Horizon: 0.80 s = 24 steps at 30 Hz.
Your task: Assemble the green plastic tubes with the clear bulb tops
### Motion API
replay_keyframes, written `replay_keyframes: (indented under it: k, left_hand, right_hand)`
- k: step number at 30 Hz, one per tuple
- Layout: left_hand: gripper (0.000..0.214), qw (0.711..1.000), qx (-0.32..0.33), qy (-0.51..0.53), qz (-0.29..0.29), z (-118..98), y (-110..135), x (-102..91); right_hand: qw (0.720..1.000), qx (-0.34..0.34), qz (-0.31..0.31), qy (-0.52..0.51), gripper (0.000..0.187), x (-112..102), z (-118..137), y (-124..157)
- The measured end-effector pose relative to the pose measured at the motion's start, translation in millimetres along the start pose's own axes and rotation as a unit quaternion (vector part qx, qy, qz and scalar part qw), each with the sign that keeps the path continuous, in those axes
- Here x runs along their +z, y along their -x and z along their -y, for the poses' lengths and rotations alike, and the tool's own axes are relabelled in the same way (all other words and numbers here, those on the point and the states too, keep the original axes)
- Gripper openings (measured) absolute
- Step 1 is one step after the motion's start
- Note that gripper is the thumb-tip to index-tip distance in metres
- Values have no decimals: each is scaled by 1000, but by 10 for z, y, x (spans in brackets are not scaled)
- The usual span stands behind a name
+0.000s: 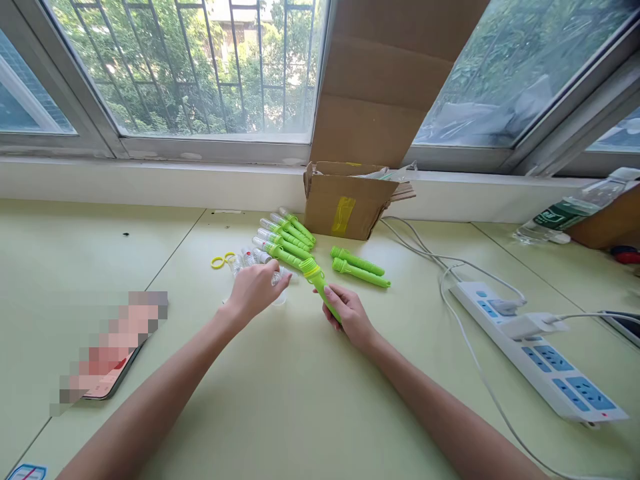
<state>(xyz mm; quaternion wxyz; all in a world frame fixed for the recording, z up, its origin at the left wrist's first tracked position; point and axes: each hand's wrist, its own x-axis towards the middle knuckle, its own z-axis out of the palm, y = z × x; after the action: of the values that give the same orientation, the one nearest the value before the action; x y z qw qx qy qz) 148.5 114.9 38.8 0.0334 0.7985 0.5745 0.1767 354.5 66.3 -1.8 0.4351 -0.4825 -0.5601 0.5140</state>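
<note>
My right hand (350, 312) is closed around the lower part of a bright green tube-shaped handle (318, 280), whose top end points up and to the left. My left hand (256, 288) pinches a small clear cap (277, 277) just left of that top end. Under this hand a clear round piece (280, 298) lies on the table. Behind the hands lies a row of several green handles with clear caps (285, 237). Two bare green handles (359, 267) lie to the right. Small clear caps (245, 259) and yellow rings (223, 260) sit to the left.
An open cardboard box (345, 199) stands by the window ledge. A white power strip (545, 357) with plugs and cables lies at right. A phone (107, 367) rests at left. A plastic bottle (575, 210) lies at far right on the pale green table (300, 400).
</note>
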Motion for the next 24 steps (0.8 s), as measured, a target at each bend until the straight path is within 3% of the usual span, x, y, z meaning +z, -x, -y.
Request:
replay_keyframes:
  k: [10,18,24]
  left_hand:
    - [54,999,34,9,25,-44,39,16]
    - [36,993,6,111,-40,291,-147,-145]
    - [23,987,103,125,12,443,-203,-79]
  right_hand:
    - [1000,1,-1,5,37,-6,26,13]
    - [1000,10,-1,1,40,-3,14,4]
    - [1000,11,-5,10,41,2,28,4]
